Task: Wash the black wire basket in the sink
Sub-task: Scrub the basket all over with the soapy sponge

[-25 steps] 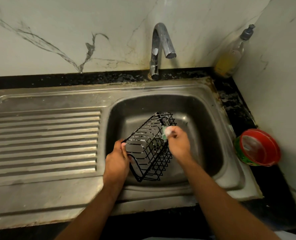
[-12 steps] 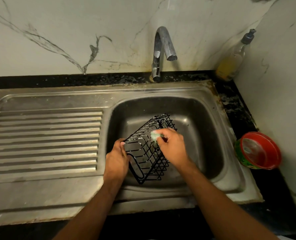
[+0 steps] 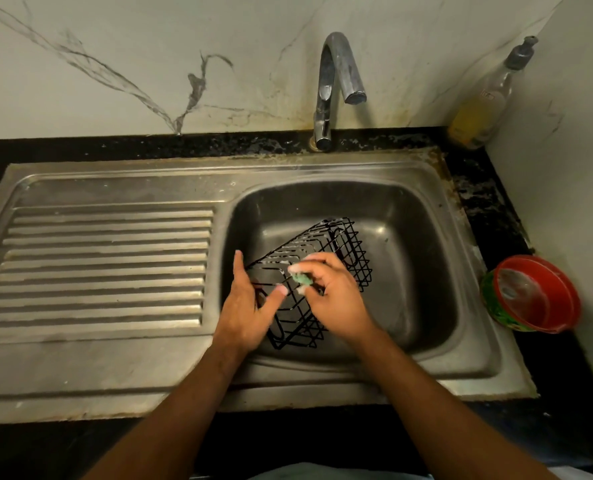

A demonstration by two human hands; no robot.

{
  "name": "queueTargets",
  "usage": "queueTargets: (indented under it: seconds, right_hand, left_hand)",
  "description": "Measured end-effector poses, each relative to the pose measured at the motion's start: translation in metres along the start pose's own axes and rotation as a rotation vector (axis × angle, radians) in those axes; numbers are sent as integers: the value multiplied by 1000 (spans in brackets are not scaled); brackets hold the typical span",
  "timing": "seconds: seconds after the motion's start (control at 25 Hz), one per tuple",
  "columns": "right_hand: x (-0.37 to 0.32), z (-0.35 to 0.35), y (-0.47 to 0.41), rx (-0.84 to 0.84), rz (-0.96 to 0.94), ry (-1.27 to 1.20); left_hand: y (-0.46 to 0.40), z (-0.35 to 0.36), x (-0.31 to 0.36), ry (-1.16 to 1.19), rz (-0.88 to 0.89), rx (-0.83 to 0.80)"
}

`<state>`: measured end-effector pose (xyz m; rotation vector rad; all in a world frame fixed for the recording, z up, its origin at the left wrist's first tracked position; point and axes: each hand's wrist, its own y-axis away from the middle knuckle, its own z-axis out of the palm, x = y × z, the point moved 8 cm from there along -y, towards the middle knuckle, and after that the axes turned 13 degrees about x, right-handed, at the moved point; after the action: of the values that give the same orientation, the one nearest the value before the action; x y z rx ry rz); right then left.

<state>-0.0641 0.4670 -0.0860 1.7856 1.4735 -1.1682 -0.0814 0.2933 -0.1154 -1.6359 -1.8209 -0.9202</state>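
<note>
From your head view, the basket (image 3: 317,268) lies tipped on its side in the sink (image 3: 409,220), between your hands. Your left hand (image 3: 244,306) has straight, spread fingers touching its near end. Your right hand (image 3: 333,299) pinches a green sponge (image 3: 302,278) against the wires. The basket looks light, stiff and soapy, so likely slippery; hold its rim. Your hands hide the wires beneath them.

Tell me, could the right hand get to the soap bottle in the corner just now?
Probably not at once: the right hand pinches a green scrubber against the basket. The path to the soap bottle looks free.
</note>
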Motion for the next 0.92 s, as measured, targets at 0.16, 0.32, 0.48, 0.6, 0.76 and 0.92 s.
queueTargets:
  seconds: [0.16, 0.32, 0.48, 0.6, 0.76, 0.92]
  right_hand:
    - [-4, 0, -10, 44, 129, -89]
    - [-5, -4, -5, 28, 112, -74]
    - [-31, -3, 11, 19, -243, 60]
    - [-38, 6, 16, -3, -354, 143]
    - [19, -4, -10, 37, -31, 252]
    - [38, 2, -22, -30, 106, 218]
  left_hand:
    - [6, 3, 9, -95, -9, -81]
    - [8, 2, 12, -214, -13, -30]
    - [8, 4, 11, -213, -10, -16]
    - [7, 3, 13, -195, -30, 7]
    - [4, 3, 11, -236, -53, 7]
    - [0, 5, 5, -220, -111, 35]
